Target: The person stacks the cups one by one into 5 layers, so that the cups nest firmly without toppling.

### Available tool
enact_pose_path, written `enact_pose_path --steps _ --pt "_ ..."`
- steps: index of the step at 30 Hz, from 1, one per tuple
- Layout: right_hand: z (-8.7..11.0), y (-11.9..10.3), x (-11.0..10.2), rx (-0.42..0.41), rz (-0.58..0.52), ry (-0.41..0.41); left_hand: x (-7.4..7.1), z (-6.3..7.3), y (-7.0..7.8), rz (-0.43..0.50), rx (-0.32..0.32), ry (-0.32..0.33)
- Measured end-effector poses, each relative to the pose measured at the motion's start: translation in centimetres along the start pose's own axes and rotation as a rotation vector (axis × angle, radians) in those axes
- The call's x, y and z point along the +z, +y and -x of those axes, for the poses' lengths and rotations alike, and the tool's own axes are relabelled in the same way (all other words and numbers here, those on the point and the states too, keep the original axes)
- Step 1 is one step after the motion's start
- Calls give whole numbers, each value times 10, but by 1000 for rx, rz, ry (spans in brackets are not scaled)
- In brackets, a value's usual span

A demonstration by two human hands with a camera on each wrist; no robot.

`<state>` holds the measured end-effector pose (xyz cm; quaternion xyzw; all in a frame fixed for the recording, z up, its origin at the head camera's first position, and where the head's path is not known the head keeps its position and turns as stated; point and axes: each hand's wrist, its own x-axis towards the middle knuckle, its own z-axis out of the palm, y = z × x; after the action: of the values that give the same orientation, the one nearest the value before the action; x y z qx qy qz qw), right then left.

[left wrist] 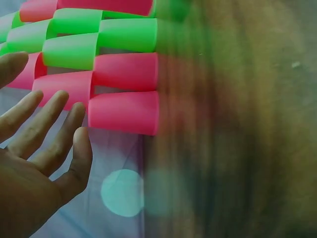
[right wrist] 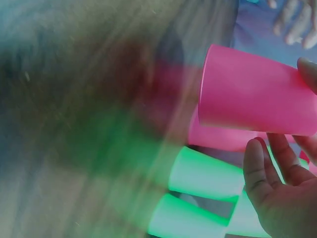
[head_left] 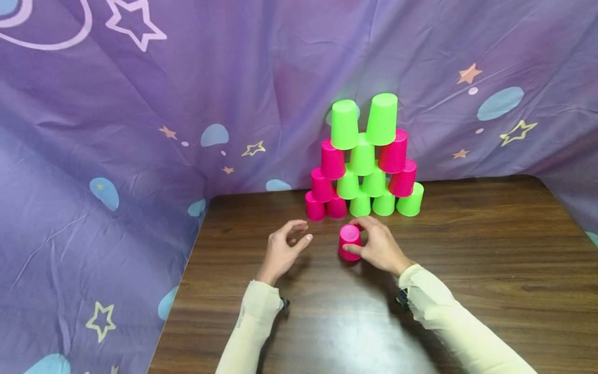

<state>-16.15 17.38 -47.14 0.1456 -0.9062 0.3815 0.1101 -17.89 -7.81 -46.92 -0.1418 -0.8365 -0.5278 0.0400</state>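
My right hand (head_left: 380, 244) holds an upside-down pink cup (head_left: 350, 244) by its side, thumb in front and fingers behind. In the right wrist view, the thumb shows at the right end of this pink cup (right wrist: 257, 91), with the other fingers below it. To the left, my left hand (head_left: 282, 249) hovers over the table with loosely bent fingers and holds nothing. Just beyond both hands rises a pyramid of upside-down pink and green cups (head_left: 362, 156), topped by two green cups side by side. Part of it appears beside the left hand's spread fingers in the left wrist view.
The dark wooden table (head_left: 490, 249) reaches back to a purple cloth (head_left: 261, 78) printed with stars and blobs. The pyramid stands near the table's back edge, close to the cloth. Glare lies on the tabletop between the forearms.
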Motion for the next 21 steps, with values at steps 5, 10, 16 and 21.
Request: enact_pose_path --steps 5,10,16,21 --pt "-9 -5 -15 -19 15 -28 5 11 -6 -2 -15 -9" --pt "-19 -10 -28 -44 22 -75 7 22 -9 4 -38 -14" --pt "-33 -17 -45 -103 57 -102 11 32 -11 25 -56 -15" --pt "-46 -25 -60 -149 67 -117 13 39 -13 51 -73 -26"
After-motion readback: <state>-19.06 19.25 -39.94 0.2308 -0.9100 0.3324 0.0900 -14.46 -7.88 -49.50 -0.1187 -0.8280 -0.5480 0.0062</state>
